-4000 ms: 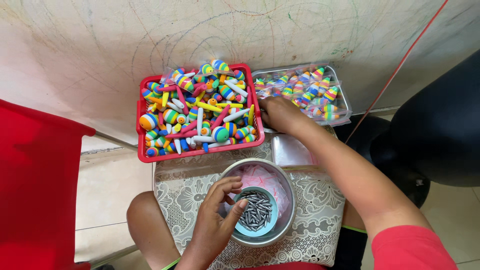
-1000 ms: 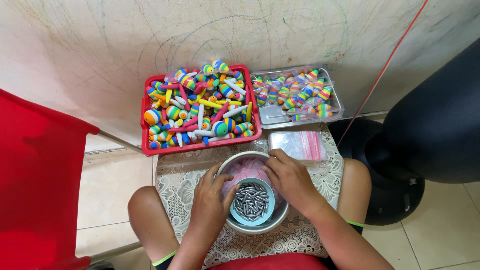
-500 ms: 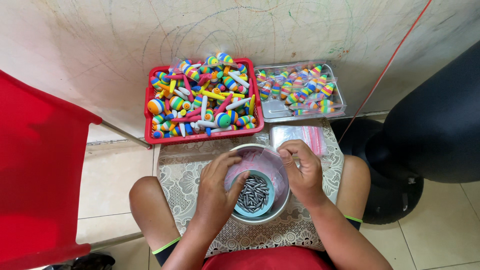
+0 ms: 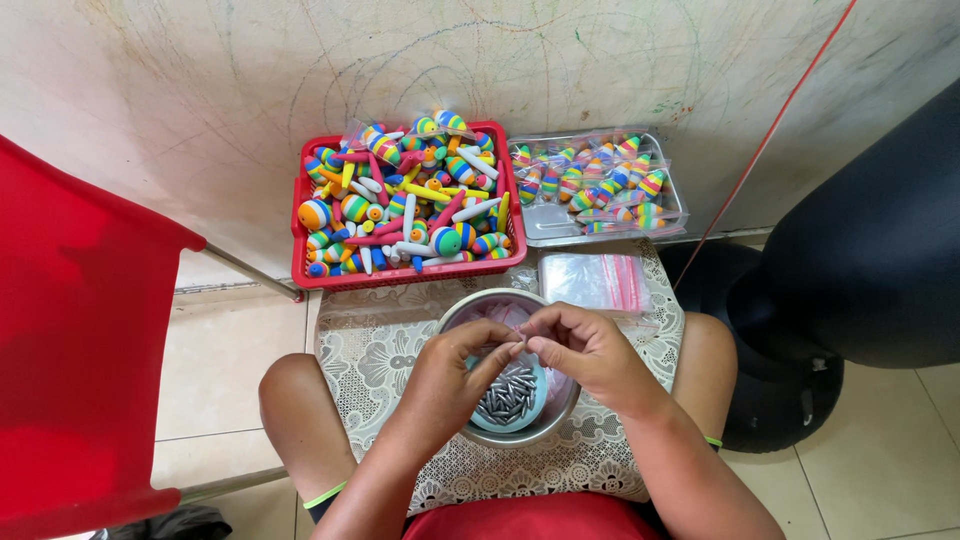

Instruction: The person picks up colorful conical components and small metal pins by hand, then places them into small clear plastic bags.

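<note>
My left hand [image 4: 452, 378] and my right hand [image 4: 592, 352] meet fingertip to fingertip over a metal bowl [image 4: 455, 312] on my lap. Between them they pinch a small piece that the fingers mostly hide. Inside the bowl sits a small blue dish [image 4: 532, 402] of grey metal weights [image 4: 508, 395], with some pink-edged clear plastic beside it. Beyond the bowl stands a red basket [image 4: 400, 272] heaped with striped, many-coloured floats [image 4: 400, 200] and sticks.
A metal tray [image 4: 548, 228] of bagged floats lies right of the basket, against the scribbled wall. A stack of clear zip bags [image 4: 595, 280] rests on the lace-patterned cloth [image 4: 370, 350] over my knees. There is a red chair [image 4: 80, 370] on the left and a black rounded object [image 4: 860, 270] on the right.
Both hands have lifted a little from inside the bowl, and their fingertips have closed together above it. The view has shifted slightly.
</note>
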